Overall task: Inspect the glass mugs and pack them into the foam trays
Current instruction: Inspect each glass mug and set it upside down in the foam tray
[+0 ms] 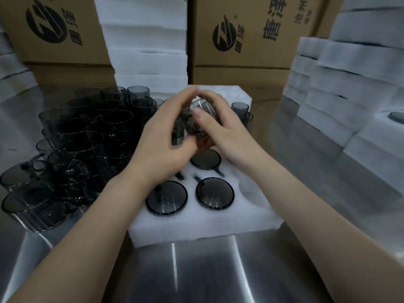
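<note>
both hands were closed round one smoky grey glass mug [194,119], held tilted in the air between them. the left hand [161,138] arched its fingers over the top with the thumb beneath, and the right hand [220,130] cupped the far side with its thumb laid across the glass. directly under the hands lay a white foam tray [196,224], soft and fuzzy at its cut edges, with round pockets. three packed mugs [166,197] sat mouth-up in pockets below the wrists, their thin dark rims round and their handles in slots. a bare pocket [247,189] showed under the right forearm. left of the left hand crowded a heap of loose mugs [83,138], dark, glossy and stacked on each other, close against the tray's left edge. the brushed steel table [196,270] ran open and shiny between the forearms. beyond the hands rose a stack of foam trays [144,44], with more foam stacks [349,73] out past the right hand. brown cardboard cartons [240,29] behind bore a round black logo and large black chinese characters, too skewed to read surely.
</note>
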A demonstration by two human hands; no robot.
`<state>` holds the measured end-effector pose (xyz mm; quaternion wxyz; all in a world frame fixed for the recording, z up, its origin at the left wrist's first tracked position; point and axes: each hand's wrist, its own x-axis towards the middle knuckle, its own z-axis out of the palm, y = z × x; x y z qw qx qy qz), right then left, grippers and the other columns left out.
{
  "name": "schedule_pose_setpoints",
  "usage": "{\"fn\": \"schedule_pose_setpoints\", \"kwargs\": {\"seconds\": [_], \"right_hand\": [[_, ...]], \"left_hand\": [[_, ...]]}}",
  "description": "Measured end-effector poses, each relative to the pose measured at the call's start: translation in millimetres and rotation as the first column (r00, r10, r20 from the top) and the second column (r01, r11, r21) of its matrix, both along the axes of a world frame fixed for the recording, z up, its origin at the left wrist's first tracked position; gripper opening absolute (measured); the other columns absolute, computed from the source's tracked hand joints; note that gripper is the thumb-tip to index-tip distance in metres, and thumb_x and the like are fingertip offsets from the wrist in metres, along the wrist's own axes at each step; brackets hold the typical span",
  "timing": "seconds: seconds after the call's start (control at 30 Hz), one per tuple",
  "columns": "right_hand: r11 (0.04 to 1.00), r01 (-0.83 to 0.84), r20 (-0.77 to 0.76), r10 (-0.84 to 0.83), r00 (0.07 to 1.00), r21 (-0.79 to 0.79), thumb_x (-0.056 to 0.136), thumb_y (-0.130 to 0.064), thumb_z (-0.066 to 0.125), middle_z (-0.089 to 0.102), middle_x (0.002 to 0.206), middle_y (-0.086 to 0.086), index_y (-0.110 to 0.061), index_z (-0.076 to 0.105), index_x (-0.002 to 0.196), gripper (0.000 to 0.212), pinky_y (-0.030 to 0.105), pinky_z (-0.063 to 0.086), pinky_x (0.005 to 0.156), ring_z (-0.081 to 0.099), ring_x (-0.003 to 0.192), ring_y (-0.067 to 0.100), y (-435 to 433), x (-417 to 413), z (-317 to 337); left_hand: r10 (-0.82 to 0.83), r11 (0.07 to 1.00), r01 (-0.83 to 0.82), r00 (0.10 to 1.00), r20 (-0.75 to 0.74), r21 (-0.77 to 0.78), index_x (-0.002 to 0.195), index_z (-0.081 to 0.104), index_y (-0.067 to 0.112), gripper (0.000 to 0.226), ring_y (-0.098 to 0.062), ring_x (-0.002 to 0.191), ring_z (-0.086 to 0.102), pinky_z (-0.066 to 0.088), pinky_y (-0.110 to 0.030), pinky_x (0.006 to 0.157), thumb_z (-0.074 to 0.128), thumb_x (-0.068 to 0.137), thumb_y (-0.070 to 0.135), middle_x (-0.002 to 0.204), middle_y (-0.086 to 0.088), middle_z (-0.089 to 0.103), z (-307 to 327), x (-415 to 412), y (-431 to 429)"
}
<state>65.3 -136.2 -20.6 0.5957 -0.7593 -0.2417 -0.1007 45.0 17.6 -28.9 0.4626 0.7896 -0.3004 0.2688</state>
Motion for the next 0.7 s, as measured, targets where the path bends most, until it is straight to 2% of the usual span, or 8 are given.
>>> {"fn": "schedule_pose_setpoints", "kwargs": {"seconds": [0.1, 0.23, 0.27, 0.33, 0.4, 0.47, 0.53, 0.7], "right_hand": [[0.987, 0.096, 0.096, -0.085, 0.992, -0.126, 0.097, -0.044, 0.046, 0.06, 0.108, -0.023, -0.032, 0.045, 0.136, 0.041, 0.025, 0.05, 0.092, 0.059, 0.099, -0.001, 0, -1, -2], [0.987, 0.111, 0.118, -0.098, 0.988, -0.112, 0.105, -0.032, 0.038, 0.055, 0.119, -0.027, -0.021, 0.047, 0.141, 0.039, 0.002, 0.034, 0.094, 0.048, 0.109, -0.022, 1, -4, 2], [0.991, 0.1, 0.1, -0.091, 0.991, -0.09, 0.106, -0.028, 0.036, 0.053, 0.127, -0.021, -0.018, 0.047, 0.142, 0.039, 0.005, 0.034, 0.099, 0.046, 0.114, -0.02, 1, -4, 2], [0.997, 0.074, 0.038, -0.073, 0.997, -0.016, 0.107, -0.026, 0.032, 0.054, 0.138, -0.006, -0.018, 0.049, 0.141, 0.039, 0.028, 0.04, 0.11, 0.048, 0.126, -0.003, -1, -6, 4], [0.994, 0.031, -0.083, -0.023, 0.996, 0.104, 0.107, -0.028, 0.031, 0.059, 0.136, 0.006, -0.019, 0.053, 0.138, 0.038, 0.046, 0.048, 0.102, 0.056, 0.125, 0.016, -1, -5, 7], [0.969, -0.012, -0.223, 0.069, 0.972, 0.246, 0.107, -0.032, 0.032, 0.067, 0.122, 0.01, -0.016, 0.056, 0.136, 0.04, 0.041, 0.058, 0.078, 0.066, 0.108, 0.02, 0, -5, 9], [0.935, -0.026, -0.323, 0.148, 0.935, 0.353, 0.107, -0.034, 0.033, 0.071, 0.106, 0.009, -0.011, 0.059, 0.129, 0.041, 0.035, 0.058, 0.062, 0.071, 0.09, 0.018, 1, -4, 10], [0.852, -0.086, -0.456, 0.359, 0.815, 0.517, 0.103, -0.043, 0.039, 0.07, 0.112, 0.015, -0.008, 0.062, 0.12, 0.045, 0.039, 0.059, 0.074, 0.07, 0.098, 0.024, -5, 4, 9]], "left_hand": [[0.036, 0.994, -0.046, 0.994, 0.1, 0.095, 0.142, 0.044, 0.013, 0.067, -0.001, 0.126, 0.048, 0.035, -0.015, 0.105, 0.067, 0.079, 0.014, 0.134, 0.006, 0.053, 0, -1, -4], [0.099, 0.992, -0.11, 0.982, 0.158, 0.063, 0.14, 0.049, 0.008, 0.068, -0.007, 0.12, 0.056, 0.041, -0.02, 0.104, 0.077, 0.078, 0.015, 0.13, 0.0, 0.06, -1, -2, -6], [0.101, 0.992, -0.11, 0.983, 0.154, 0.055, 0.139, 0.05, 0.008, 0.069, -0.007, 0.12, 0.057, 0.043, -0.023, 0.104, 0.079, 0.077, 0.014, 0.13, -0.001, 0.061, -1, -2, -6], [0.098, 0.993, -0.106, 0.984, 0.148, 0.047, 0.138, 0.052, 0.009, 0.069, -0.008, 0.118, 0.058, 0.046, -0.03, 0.102, 0.081, 0.075, 0.012, 0.127, -0.001, 0.062, -1, -3, -6], [0.085, 0.995, -0.092, 0.985, 0.149, 0.041, 0.136, 0.053, 0.009, 0.067, -0.011, 0.118, 0.059, 0.048, -0.035, 0.101, 0.08, 0.075, 0.01, 0.127, -0.002, 0.063, 0, -3, -5], [0.07, 0.997, -0.074, 0.986, 0.148, 0.018, 0.136, 0.053, 0.008, 0.065, -0.013, 0.124, 0.056, 0.046, -0.038, 0.104, 0.077, 0.075, 0.009, 0.129, -0.004, 0.06, -1, -3, -4], [0.058, 0.998, -0.059, 0.988, 0.14, 0.003, 0.136, 0.052, 0.007, 0.064, -0.012, 0.131, 0.05, 0.044, -0.04, 0.107, 0.075, 0.076, 0.009, 0.136, -0.007, 0.056, -1, -2, -3], [0.031, 1.0, -0.031, 0.989, 0.146, -0.002, 0.141, 0.044, 0.009, 0.073, -0.016, 0.135, 0.047, 0.042, -0.043, 0.109, 0.077, 0.076, 0.01, 0.14, -0.006, 0.052, -2, -1, -2]]}}
